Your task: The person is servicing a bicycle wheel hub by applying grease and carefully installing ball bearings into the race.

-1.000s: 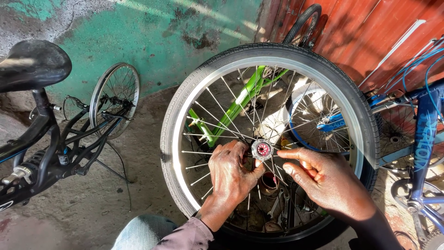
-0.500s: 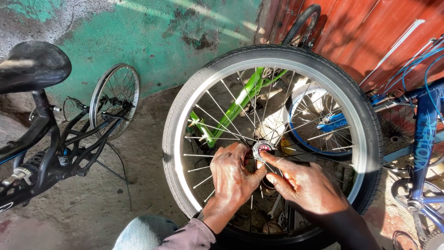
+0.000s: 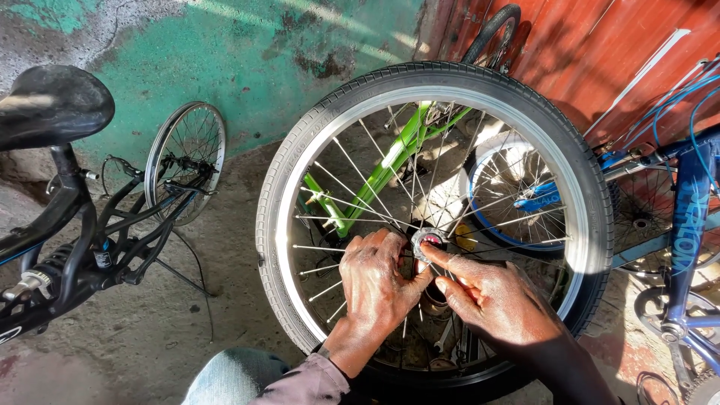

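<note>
Both hands' grip closed on hub (image 3: 428, 240), wheel (image 3: 435, 217) upright, axle toward camera

Black tyre (image 3: 480, 79) round a silver rim (image 3: 352, 127), pink-centred hub (image 3: 429, 240). Green frame (image 3: 390, 161) behind, blue frame (image 3: 686, 217) at right. Patchy teal wall (image 3: 247, 60), rust-red door (image 3: 600, 52), black bicycle (image 3: 67, 225).

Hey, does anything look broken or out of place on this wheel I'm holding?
Nothing on the wheel stands out: tyre seated on the rim, spokes straight where visible. Both hands, left hand and right hand, are at the hub. The wall behind has peeling, patchy green paint.
</note>
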